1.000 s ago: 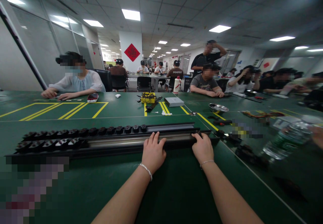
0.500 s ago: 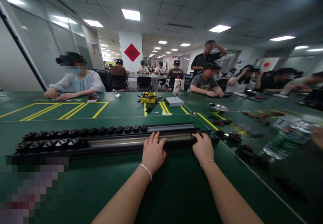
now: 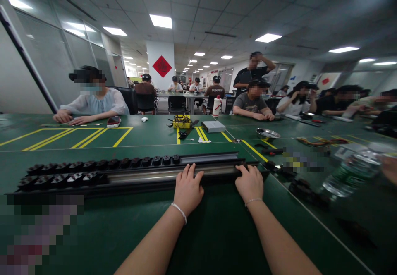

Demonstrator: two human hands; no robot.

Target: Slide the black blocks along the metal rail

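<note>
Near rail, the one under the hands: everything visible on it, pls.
The near rail is long and straight, with black edges and a shiny, metal-looking strip along its inside; whether the black is plastic or coated metal, I can't tell. It lies on the green table, in front of a similar far rail. Black blocks sit in a row at its left end. The left hand has fingertips on it right of middle; the right hand is at its right end.

Rails on table, modules toward their left, box behind, seemingly loose parts right
</note>
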